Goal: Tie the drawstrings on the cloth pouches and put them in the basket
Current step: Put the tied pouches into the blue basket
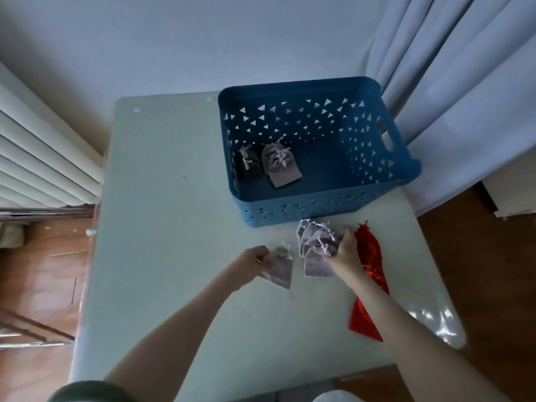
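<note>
Fingers (261,254) of left hand (251,261) pinch grey pouch (279,271); right hand (347,252) on pile (314,245), grip unclear.

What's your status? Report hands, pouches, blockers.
Left hand holds one pouch. Right hand on pile, grip unclear. Tied pouches in basket. Basket path looks clear.
</note>
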The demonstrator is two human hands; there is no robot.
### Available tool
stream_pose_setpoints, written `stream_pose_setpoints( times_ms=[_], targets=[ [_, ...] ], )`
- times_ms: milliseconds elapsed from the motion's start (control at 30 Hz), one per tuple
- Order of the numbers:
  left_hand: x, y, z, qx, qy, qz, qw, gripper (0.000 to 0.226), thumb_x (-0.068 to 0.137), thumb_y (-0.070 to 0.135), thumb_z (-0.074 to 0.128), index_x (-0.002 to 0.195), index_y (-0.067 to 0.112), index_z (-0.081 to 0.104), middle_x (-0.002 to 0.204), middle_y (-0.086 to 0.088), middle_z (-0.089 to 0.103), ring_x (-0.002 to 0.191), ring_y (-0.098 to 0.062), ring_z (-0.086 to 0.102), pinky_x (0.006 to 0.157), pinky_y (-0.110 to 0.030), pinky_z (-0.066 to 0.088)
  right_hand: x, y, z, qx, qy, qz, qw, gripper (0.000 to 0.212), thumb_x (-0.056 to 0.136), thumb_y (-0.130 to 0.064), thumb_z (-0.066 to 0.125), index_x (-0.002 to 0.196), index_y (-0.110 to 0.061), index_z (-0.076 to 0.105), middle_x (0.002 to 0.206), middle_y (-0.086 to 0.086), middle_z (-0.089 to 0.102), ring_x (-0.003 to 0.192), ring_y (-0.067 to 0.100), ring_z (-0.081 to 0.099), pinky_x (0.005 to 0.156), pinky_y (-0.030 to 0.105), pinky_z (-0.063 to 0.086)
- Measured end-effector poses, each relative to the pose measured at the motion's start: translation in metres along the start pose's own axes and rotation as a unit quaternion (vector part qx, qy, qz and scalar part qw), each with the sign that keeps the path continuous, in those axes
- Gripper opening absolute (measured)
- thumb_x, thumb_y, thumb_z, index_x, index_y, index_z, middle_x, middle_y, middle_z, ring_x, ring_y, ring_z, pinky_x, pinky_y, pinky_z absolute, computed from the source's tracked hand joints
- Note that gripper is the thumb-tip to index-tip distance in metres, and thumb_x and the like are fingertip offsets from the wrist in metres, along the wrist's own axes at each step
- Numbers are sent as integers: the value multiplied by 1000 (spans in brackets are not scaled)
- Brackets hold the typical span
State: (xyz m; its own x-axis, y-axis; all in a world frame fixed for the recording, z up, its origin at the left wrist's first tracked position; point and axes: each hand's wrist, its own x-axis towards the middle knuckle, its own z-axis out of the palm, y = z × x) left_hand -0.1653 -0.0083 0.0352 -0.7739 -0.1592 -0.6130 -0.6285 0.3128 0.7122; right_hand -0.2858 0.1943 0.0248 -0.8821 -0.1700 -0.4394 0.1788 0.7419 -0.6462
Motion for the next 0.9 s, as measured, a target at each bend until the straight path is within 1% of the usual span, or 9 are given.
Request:
stream_pose_setpoints(
  times_ms=[67,133,267,367,433,567,633,733,900],
  targets=[
    [1,13,1,-67,-67,34,995,22,85,4,58,73,22,52,74,1,49,72,-14,42,66,-26,30,6,0,1,-9,-24,-12,1000,103,70,-3,82,149,-5,15,146,17,24,130,27,34,102,19,26],
    [5,24,8,-99,-92,48,990,22,85,7,61,73,23,52,73,3,48,73,-12,41,64,-24,29,11,0,0,7,-48,-16,999,98,71,-2,79,149,-9,20,146,13,26,132,26,34,109,30,29],
    [23,35,34,-94,-10,21,995,7,83,9,64,81,11,58,78,-4,52,73,-17,42,58,-23,29,20,-3,-3,75,-94,-32,992,55,74,3,70,121,-18,50,116,2,60,109,22,59,92,30,49],
    [37,39,51,-6,40,-48,998,15,83,10,58,96,2,60,91,-10,53,71,-15,45,52,-19,31,23,-4,-2,135,-137,21,981,64,79,7,65,132,-19,40,121,2,56,110,19,55,91,27,45],
    [38,47,57,-1,92,-76,993,23,83,11,57,104,2,52,95,-9,50,70,-13,43,48,-16,31,23,-5,-1,150,-163,32,975,53,79,13,58,123,-17,49,117,7,61,107,23,59,84,28,49],
    [35,52,60,6,90,-66,994,54,80,22,65,124,10,37,119,-12,42,111,-28,43,93,-33,40,13,-10,-3,210,-229,38,950,43,81,17,49,116,-5,59,108,15,68,101,29,64,80,29,54],
    [30,55,57,34,62,-72,995,55,81,28,64,127,13,39,122,-10,36,118,-27,37,102,-34,37,4,-11,-6,256,-262,40,930,52,81,18,45,125,-7,54,116,18,65,107,30,63,88,35,53],
    [19,60,50,-50,29,-30,998,56,78,23,72,122,11,40,122,-9,37,111,-22,43,93,-35,48,-11,-18,-14,308,-290,29,905,65,83,22,36,135,-16,47,127,13,61,117,28,59,98,38,48],
    [-16,84,40,-287,-19,38,957,53,79,15,76,115,13,38,117,-6,56,98,-15,60,72,-28,58,-46,-46,-39,441,-320,42,837,44,92,-1,42,135,-12,46,128,15,60,109,30,63,80,40,55]
  ],
)
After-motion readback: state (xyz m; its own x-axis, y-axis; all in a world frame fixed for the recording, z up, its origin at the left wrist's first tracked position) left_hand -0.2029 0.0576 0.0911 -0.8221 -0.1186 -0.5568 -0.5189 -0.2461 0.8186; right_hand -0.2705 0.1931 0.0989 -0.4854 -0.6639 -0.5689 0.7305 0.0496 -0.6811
